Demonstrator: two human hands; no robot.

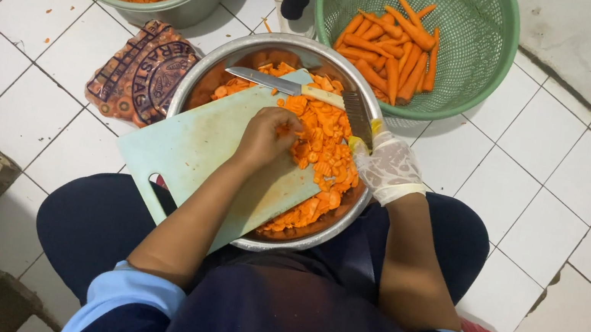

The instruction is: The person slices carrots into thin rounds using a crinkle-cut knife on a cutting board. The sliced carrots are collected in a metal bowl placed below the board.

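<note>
Slicing well advanced: metal bowl (191,86) heaped with carrot slices (320,154), left hand (265,137) cupped over them, gloved right hand (387,170) gripping crinkle cutter (358,117), whole carrots (389,48) waiting in green basket (477,76).

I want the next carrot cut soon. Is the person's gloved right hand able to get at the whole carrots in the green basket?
Probably yes: the right hand is beside the green basket, whose open top leaves the whole carrots uncovered.

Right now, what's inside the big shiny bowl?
The metal bowl holds lots of orange carrot slices. A pale green cutting board lies across it, with a knife resting on top. What sits under the board cannot be seen.
</note>
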